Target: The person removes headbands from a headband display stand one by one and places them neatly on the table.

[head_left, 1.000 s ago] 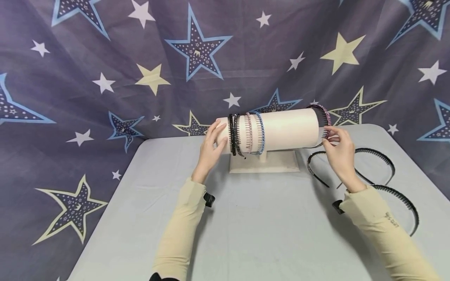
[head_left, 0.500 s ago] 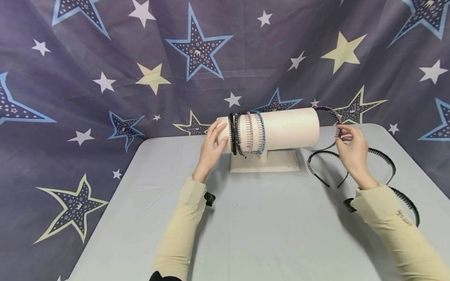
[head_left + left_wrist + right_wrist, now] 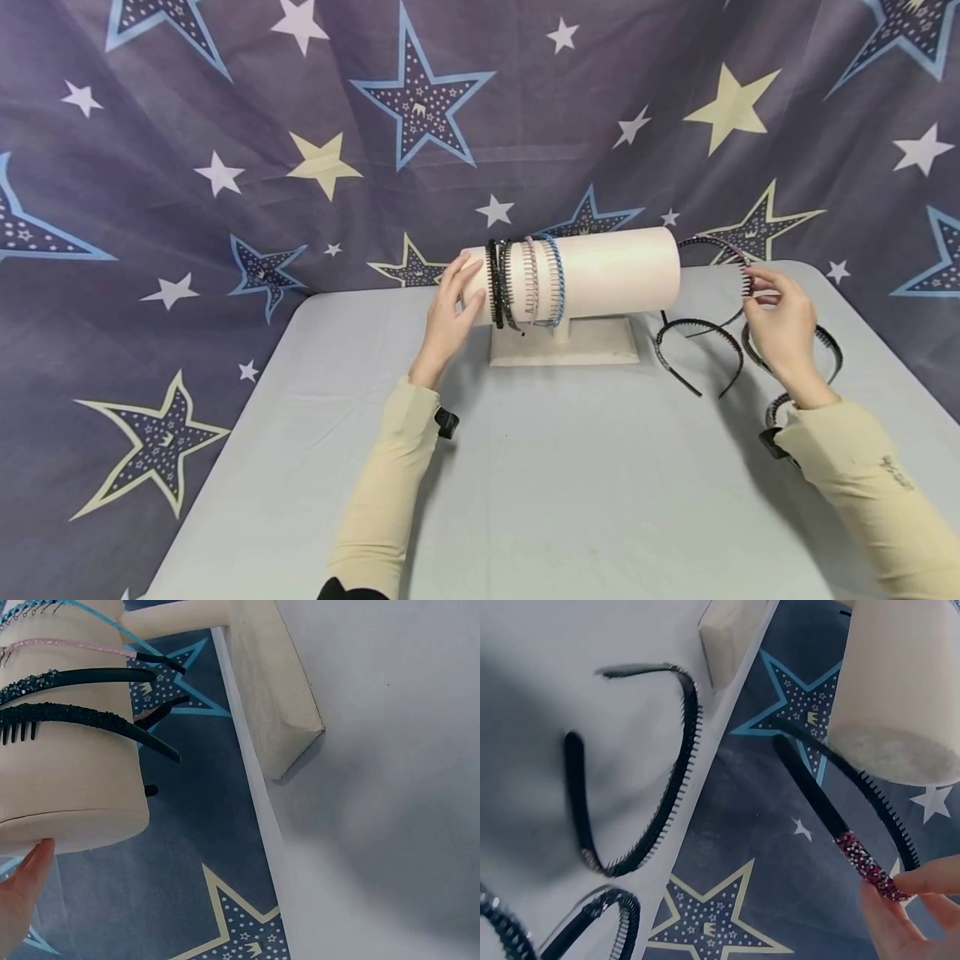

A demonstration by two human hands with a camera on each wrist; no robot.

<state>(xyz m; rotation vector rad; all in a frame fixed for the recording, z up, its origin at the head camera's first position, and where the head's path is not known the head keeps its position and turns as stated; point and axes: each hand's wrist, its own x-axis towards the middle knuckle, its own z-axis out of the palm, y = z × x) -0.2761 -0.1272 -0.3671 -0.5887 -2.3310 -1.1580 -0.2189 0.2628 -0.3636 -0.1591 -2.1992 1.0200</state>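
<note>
A cream cylindrical headband stand lies horizontally on its post. Around its left part sit black headbands, a pink headband and a blue headband. My left hand rests on the stand's left end; in the left wrist view a fingertip touches the end face. Off the right end, my right hand pinches a black toothed headband decorated with pink-red rhinestones between thumb and fingers. Its two tips point toward the cylinder, apart from the end face in the right wrist view.
On the table's right side lie more black headbands: one toothed headband near the stand's base, another headband partly behind the right hand, and one near the right cuff. A star-patterned curtain hangs behind the table.
My right hand has moved right, carrying the rhinestone headband away from the cylinder's right end. My left hand has stayed on the left end.
</note>
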